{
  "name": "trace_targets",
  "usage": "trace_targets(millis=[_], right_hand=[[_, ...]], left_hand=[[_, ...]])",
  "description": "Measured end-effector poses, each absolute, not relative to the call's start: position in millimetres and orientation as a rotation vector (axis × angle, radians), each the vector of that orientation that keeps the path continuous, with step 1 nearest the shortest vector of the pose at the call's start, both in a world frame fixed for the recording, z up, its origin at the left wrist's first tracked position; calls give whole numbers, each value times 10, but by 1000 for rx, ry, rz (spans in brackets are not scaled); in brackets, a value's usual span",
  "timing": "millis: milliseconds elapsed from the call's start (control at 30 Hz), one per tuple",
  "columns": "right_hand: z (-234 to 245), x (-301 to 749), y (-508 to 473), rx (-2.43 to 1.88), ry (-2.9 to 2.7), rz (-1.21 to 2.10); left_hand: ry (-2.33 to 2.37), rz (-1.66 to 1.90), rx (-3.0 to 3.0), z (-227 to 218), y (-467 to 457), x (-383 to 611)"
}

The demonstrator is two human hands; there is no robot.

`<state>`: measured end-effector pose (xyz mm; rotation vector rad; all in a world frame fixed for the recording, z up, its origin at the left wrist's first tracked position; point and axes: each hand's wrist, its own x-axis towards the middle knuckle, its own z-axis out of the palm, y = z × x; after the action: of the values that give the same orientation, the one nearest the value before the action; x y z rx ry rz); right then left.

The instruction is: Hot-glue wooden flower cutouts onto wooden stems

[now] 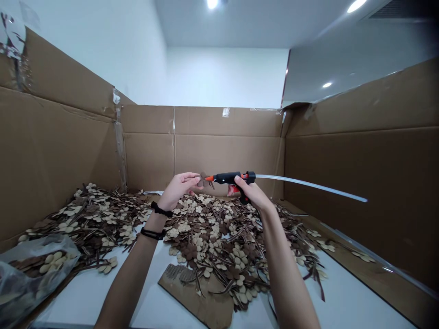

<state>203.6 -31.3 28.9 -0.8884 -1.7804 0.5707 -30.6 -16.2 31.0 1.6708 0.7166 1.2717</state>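
My right hand (249, 189) is wrapped round a black and red hot glue gun (228, 178), held level with its orange nozzle pointing left. A long clear glue stick (308, 183) trails out of the back of the gun to the right. Between the fingertips of my left hand (181, 186) is a brown flower cutout (203, 179), right at the nozzle tip; whether they touch I cannot tell. Below both hands spreads a thick heap of cream and brown flower cutouts (209, 224) with thin dark strips among them.
Tall cardboard walls (226, 153) stand at the back, left and right of the white table (151, 278). A flat cardboard piece (202, 301) lies at the front middle. At the front left sits a clear plastic bag (65, 246) with more flower cutouts inside.
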Motion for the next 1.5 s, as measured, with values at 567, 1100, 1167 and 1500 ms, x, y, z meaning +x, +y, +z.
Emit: trace_targets(millis=[567, 1100, 1167, 1500], right_hand=[[295, 2037, -324, -888, -1777, 496], [402, 1991, -512, -1176, -1781, 201], [405, 1968, -518, -1211, -1696, 89], [281, 1813, -317, -805, -1739, 344]], left_hand=[[657, 1217, 1695, 338, -231, -312], [811, 1367, 1879, 298, -167, -268], [856, 1416, 1932, 302, -186, -278], [866, 1265, 2137, 286, -255, -198]])
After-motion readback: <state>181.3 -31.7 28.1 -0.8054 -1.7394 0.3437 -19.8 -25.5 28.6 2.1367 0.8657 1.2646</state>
